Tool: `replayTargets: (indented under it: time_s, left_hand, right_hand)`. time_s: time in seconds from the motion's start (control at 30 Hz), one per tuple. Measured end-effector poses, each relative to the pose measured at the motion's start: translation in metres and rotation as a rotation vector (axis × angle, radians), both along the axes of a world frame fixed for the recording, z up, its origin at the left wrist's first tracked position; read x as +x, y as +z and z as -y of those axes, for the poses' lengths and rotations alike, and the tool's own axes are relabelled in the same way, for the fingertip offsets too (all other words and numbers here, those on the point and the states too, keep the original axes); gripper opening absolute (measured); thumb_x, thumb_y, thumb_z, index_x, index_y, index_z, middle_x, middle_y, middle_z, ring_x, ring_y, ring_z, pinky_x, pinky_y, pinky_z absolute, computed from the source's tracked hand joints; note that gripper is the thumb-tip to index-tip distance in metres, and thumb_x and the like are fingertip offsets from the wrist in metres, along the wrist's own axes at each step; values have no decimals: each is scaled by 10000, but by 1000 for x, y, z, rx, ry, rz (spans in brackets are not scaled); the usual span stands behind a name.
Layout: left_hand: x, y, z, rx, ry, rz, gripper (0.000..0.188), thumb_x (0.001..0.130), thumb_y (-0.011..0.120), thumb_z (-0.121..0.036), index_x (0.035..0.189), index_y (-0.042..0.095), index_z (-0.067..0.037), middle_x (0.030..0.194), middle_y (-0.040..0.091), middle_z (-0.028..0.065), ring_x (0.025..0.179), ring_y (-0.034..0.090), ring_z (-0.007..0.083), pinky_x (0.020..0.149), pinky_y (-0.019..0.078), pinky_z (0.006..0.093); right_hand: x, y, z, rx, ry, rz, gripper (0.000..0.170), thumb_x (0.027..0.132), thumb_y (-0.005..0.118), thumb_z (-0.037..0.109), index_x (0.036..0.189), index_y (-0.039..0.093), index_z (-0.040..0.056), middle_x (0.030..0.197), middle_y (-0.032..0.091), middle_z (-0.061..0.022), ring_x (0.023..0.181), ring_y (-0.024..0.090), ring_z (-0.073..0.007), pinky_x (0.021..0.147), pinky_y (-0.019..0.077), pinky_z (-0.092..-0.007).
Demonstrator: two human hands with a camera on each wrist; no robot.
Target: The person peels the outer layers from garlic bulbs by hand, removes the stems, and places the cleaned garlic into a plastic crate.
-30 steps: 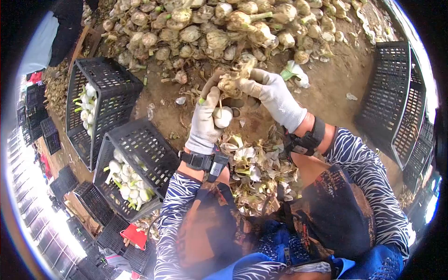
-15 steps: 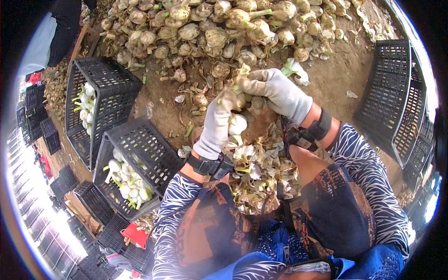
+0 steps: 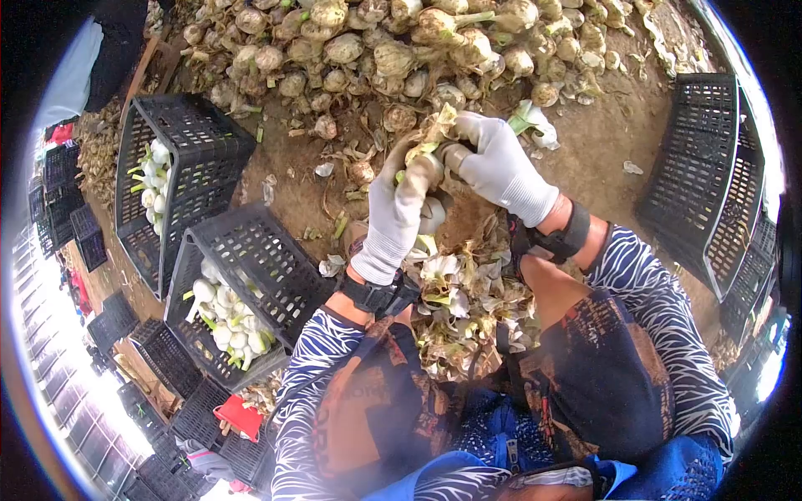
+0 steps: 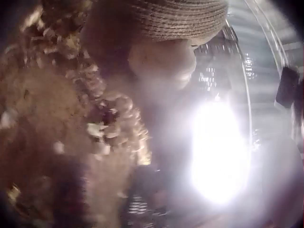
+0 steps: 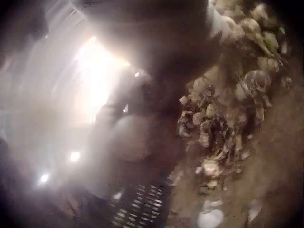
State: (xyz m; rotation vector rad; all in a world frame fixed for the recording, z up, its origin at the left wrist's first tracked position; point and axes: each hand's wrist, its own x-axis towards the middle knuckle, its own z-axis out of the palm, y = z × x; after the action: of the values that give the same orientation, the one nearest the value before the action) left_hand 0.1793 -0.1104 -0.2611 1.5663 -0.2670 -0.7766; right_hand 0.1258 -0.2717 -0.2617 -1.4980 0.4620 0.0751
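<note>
Gloved in pale, soil-stained fabric, my left hand [image 3: 394, 219] grips a garlic bulb [image 3: 428, 165] whose dry, yellowish skin [image 3: 439, 129] sticks up at the top. A second bulb, white and peeled [image 3: 433, 215], is tucked below it against the same hand, partly hidden by the fingers. My right hand [image 3: 504, 167], in a matching glove, meets the left at the upper bulb, its curled thumb and fingers pinching the loose skin. Both wrist views are blurred and glaring; the left one shows part of the knitted glove [image 4: 183, 19].
Unpeeled garlic [image 3: 393, 63] is heaped ahead on bare soil. Peeled skins [image 3: 455, 292] lie between my knees. At left, two tipped black crates [image 3: 251, 263] hold white garlic bulbs [image 3: 230, 321]; more black crates [image 3: 689, 167] stand at right. A loose white-and-green piece [image 3: 535, 125] lies beyond my right hand.
Both hands came lower and closer together, then the left shifted slightly. The upper bulb has sunk deeper into the left hand's grip, and the white bulb is more covered.
</note>
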Motion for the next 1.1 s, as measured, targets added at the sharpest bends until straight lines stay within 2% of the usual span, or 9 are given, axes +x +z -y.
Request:
replayTargets:
  time_s: [0.1,0.27,0.33,0.5,0.63,0.73,0.87,0.97,1.1]
  left_hand:
    - [13,8,-5,-182,11,-852,617,904,536,-523,1291,485,-45,853,625,32,634,616,127,514,525,258]
    - [5,4,5,-359,99,-624,653,892,545,-543,1287,463,-30,1049,598,60,801,636,131,668,542,237]
    - [5,-2,8,-2,-24,462,680,909,501,-557,1305,434,-8,1099,571,69,839,614,117,697,519,231]
    - [16,9,2,-39,193,-607,550,952,407,-543,1045,599,-36,807,591,64,608,584,148,553,495,259]
    - [18,0,-5,119,24,-260,602,934,376,-608,974,592,-48,793,637,60,563,597,150,506,488,263]
    - [12,-5,-2,-102,167,-600,591,940,377,-592,1034,585,-47,828,658,71,583,617,173,513,507,280]
    - [18,-19,-23,-502,29,-1188,633,916,377,-627,1121,565,-59,851,660,91,557,605,197,482,493,302]
    - [14,-34,-34,-590,-130,-1170,661,902,384,-643,1150,552,-54,851,650,98,511,566,181,436,437,280]
    - [16,-24,-35,-559,-161,-1072,683,880,403,-661,1151,550,-50,860,647,108,560,613,191,473,504,295]
  right_hand:
    - [0,6,-2,-610,12,161,107,749,608,69,829,586,3,894,576,-183,876,575,-397,734,477,-419]
    - [0,3,-6,-617,-97,110,112,758,599,70,846,583,2,892,578,-183,861,585,-384,731,479,-418]
    - [3,5,-10,-647,-136,132,108,759,596,68,843,581,2,888,576,-185,853,584,-387,725,480,-419]
    - [5,6,-8,-627,-23,266,108,750,595,33,851,581,-1,892,577,-181,852,582,-395,725,485,-415]
    - [-3,2,-12,-555,55,292,137,734,607,13,869,592,9,929,592,-158,880,590,-381,733,492,-396]
    - [-5,3,-14,-574,66,278,188,717,612,9,905,613,19,944,598,-141,890,595,-369,741,494,-392]
    - [1,3,-7,-459,197,381,207,767,617,8,974,629,14,869,634,-110,816,643,-291,722,513,-331]
    - [-2,4,-4,527,153,-7,141,883,586,41,1006,635,-8,915,672,-52,763,627,-123,718,503,-258]
    - [-3,-4,-10,742,9,-52,111,910,573,88,936,623,-8,791,662,-64,666,652,-161,584,543,-287]
